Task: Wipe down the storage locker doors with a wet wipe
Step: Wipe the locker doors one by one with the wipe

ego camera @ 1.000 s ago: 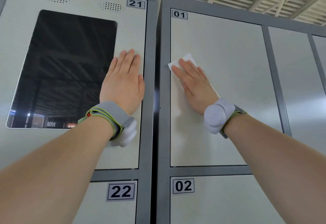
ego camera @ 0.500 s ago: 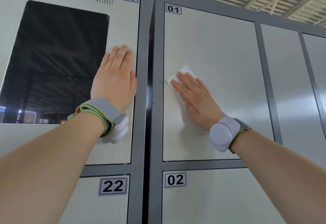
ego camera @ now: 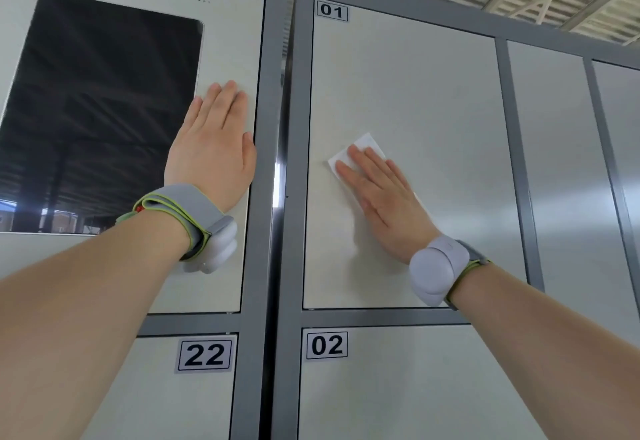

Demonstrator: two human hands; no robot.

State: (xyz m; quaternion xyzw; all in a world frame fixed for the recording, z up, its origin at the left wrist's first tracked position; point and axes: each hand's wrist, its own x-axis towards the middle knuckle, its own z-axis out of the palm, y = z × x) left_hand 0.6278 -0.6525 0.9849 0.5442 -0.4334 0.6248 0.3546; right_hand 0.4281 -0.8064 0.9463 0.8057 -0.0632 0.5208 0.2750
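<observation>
The wet wipe (ego camera: pixel 360 152) lies flat against door 01 (ego camera: pixel 415 100), pinned under the straight fingers of the right hand (ego camera: pixel 384 197). The left hand (ego camera: pixel 211 152) rests open-palmed on door 21 (ego camera: pixel 228 52). Judging by this, wiping is midway down door 01; door 02 (ego camera: pixel 398 387) and the others look untouched.

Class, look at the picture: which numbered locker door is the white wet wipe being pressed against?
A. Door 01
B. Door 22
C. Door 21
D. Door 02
A: the right hand presses the wet wipe flat on the door labelled 01; the left hand, with no wipe showing, rests on door 21.
</observation>
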